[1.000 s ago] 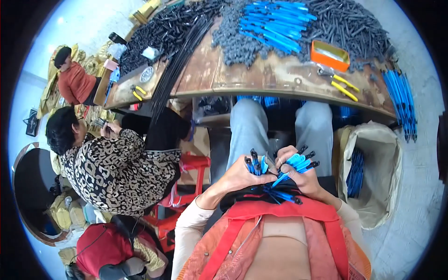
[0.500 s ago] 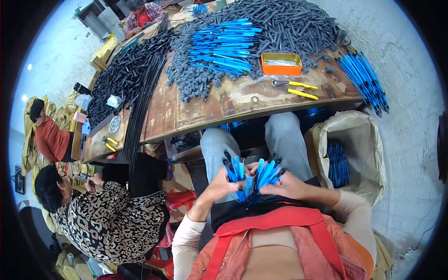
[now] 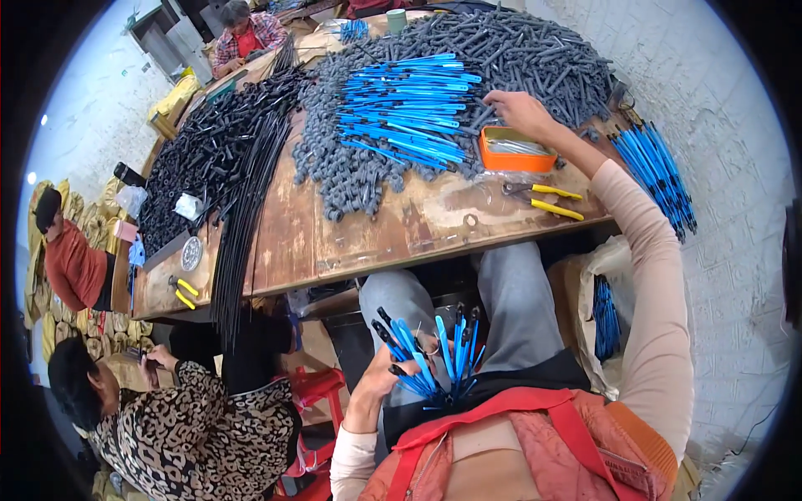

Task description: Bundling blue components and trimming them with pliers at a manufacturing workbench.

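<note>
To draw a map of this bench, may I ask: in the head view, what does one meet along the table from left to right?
Leftmost yellow-handled pliers, thin black rods, heap of blue strips, orange box, rightmost bundle of blue strips.

Shot from the seated wearer's head, through the left of two side-by-side fisheye cameras, aimed steeply down and forward past the left hand [image 3: 382, 377] and right hand [image 3: 516, 111]. Set close above the red-orange jacket [image 3: 543, 427], well back from the far end of the worktop [image 3: 284, 246], taking in the white wall [image 3: 668, 108] along the right. Upright and unmirrored.
</note>
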`<state>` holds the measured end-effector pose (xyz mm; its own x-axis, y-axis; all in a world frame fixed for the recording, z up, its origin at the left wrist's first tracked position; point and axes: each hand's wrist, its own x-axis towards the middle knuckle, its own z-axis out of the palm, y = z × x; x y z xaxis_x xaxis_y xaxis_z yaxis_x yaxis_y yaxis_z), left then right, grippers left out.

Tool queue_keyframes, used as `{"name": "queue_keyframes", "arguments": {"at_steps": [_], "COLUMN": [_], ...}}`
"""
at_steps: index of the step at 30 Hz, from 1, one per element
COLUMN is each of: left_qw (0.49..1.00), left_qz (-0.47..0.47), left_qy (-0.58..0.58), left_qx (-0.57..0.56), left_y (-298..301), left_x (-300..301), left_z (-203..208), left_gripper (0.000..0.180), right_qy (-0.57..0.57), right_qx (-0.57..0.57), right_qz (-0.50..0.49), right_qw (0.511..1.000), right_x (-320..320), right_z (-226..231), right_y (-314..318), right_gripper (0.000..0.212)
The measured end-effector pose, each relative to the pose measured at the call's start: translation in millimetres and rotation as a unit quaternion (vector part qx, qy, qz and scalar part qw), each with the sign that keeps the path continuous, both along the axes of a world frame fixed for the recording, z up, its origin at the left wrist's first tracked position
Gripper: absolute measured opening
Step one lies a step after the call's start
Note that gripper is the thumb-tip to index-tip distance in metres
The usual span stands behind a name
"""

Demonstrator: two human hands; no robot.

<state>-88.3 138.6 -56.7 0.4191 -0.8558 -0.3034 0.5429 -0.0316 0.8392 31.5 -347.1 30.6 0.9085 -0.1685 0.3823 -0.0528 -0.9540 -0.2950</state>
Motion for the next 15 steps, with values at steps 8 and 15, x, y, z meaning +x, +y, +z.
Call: {"name": "queue_keyframes", "arguments": {"at_steps": [8,15], "left_qw": [1.0,0.997], "left_qz": [-0.012,-0.063], "left_qy": [0.001,-0.03], "left_qx": [0.008,-0.016], "left_y": [-13,-15], "left_x": [6,-19], "left_z": [8,29], "left_gripper": [0.034,0.027], "right_qy": [0.054,-0.066], "right_qx": [0.092,0.599], "right_qz": [-0.038,-0.038], "right_qw": [0.994,0.797], "right_x": [55,35], "right_z": [-6,-2], "right_y": [-44,-141], "right_gripper": [0.025,0.021]}}
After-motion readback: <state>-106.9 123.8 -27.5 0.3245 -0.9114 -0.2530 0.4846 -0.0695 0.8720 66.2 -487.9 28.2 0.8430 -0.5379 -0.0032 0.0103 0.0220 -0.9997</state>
